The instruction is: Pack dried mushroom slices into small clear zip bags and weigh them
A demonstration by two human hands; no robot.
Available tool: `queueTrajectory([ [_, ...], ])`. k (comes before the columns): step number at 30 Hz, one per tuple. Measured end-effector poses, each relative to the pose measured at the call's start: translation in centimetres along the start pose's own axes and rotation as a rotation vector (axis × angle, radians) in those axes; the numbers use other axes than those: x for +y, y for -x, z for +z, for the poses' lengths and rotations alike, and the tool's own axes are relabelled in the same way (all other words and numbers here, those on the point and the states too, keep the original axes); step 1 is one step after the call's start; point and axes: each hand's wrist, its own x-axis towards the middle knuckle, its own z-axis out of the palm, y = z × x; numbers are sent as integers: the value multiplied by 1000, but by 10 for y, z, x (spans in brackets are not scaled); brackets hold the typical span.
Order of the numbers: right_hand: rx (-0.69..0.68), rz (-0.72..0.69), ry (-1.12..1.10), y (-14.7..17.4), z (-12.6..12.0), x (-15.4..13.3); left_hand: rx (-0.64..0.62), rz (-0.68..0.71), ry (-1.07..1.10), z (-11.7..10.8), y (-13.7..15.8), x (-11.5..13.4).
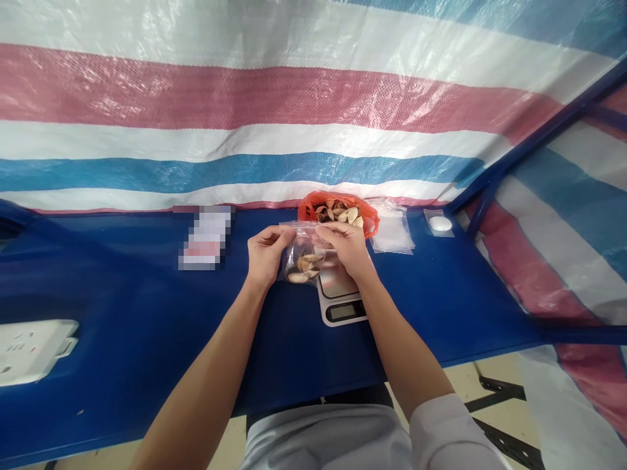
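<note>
Between my hands hangs a clear zip bag (302, 251) with several pale and brown dried slices (304, 269) in its lower part. My left hand (265, 254) pinches the bag's top left corner between thumb and fingers. My right hand (347, 247) pinches the top edge at the other side. Under the bag and my right hand lies a kitchen scale (339, 287) with a grey display, partly hidden by them. Just behind the hands, a red plastic bag (369, 215) stands open, holding more of the slices (337, 212).
Flat clear bags (393, 227) lie right of the red bag. Farther right is a white oval object (440, 224) on a small clear packet. A blurred-out paper (206, 238) lies at left, a white power strip (36, 349) nearer me. Striped sheeting (245, 94) rises behind the blue table (147, 352).
</note>
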Motion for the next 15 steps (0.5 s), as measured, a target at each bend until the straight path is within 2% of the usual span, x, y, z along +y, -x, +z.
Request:
queueTrajectory([
  [15, -33, -36, 81, 1, 2, 1, 17, -1, -10, -1, 0, 0],
])
